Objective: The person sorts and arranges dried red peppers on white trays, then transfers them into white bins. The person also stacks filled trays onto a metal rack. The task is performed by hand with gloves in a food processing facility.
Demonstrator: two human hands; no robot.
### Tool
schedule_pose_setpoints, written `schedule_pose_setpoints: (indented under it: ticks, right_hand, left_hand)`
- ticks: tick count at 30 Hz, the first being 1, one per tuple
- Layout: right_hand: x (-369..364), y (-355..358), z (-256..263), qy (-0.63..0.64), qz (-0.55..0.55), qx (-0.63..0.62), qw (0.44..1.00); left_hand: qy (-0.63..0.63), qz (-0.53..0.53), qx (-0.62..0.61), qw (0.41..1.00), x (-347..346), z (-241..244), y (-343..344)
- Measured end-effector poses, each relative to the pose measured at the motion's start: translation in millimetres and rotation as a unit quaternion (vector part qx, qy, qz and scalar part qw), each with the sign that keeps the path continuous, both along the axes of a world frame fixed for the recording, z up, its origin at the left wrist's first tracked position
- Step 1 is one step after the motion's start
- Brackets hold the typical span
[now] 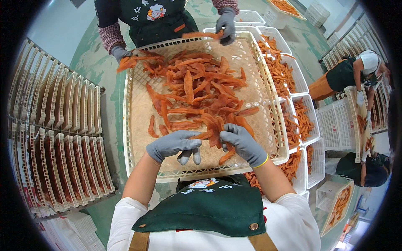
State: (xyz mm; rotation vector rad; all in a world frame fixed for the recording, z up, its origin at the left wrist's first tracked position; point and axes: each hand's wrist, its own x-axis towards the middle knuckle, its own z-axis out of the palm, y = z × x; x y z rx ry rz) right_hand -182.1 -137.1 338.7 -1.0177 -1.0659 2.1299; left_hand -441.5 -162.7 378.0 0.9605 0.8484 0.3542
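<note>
A shallow cream plastic mesh tray (138,147) with a tan liner lies before me. A loose heap of orange dried strips (201,81), which look like sweet potato, covers its middle. Grey work gloves cover both my hands, above the tray's near part. My left hand (176,146) pinches the end of one orange strip (202,135) between thumb and forefinger, its other fingers curled below. In my right hand (243,144) are a few strips, one hanging down (226,156) below the fingers. Other strips hide part of that grip.
Opposite, a co-worker's gloved hands (226,26) hold strips over the tray's far edge. White plastic baskets (311,124) full of strips stand along the right. A rack of upright trays (66,106) is at left. Two more people work at another tray (356,103) on the far right.
</note>
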Motion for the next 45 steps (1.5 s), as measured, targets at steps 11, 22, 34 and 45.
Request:
schedule_pose_setpoints:
  ticks: [11, 22, 34, 45]
  right_hand:
    - [48.7, 18.7, -28.2, -0.272, -0.147, 0.292, 0.905]
    - [66.0, -0.3, -4.7, -0.131, -0.125, 0.113, 0.977]
    - [262.1, -95.6, -58.1, 0.103, -0.463, -0.069, 0.878]
    - [311.3, -314.7, -174.2, 0.068, -0.64, -0.187, 0.742]
  left_hand:
    - [0.029, -0.072, 0.043, 0.996, -11.3, 13.3, -8.7]
    - [0.109, 0.025, 0.147, 0.983, 76.7, -10.7, 10.1]
    - [0.224, 0.121, 0.112, 0.96, 80.8, -59.8, 34.2]
    - [0.416, -0.018, 0.407, 0.813, 88.4, -82.1, 68.2]
